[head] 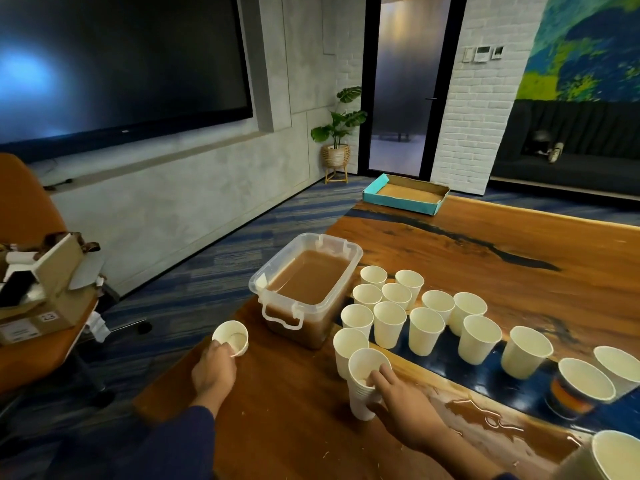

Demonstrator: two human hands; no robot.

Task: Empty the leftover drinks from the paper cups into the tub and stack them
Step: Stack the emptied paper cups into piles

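A clear plastic tub [341,252] holding brown liquid stands at the table's left edge. My left hand [213,370] grips a single white paper cup [231,337], tilted with its mouth toward me, left of the tub. My right hand [398,400] holds a stack of nested white cups [362,393] in front of the tub, fingers hooked over the rim. Several more white paper cups [424,329] stand upright in a cluster to the right of the tub.
The wooden table [519,244] has a wet spill [485,415] near its front right. A teal cardboard tray [405,195] lies at the far end. An orange chair with boxes [38,306] stands at the left.
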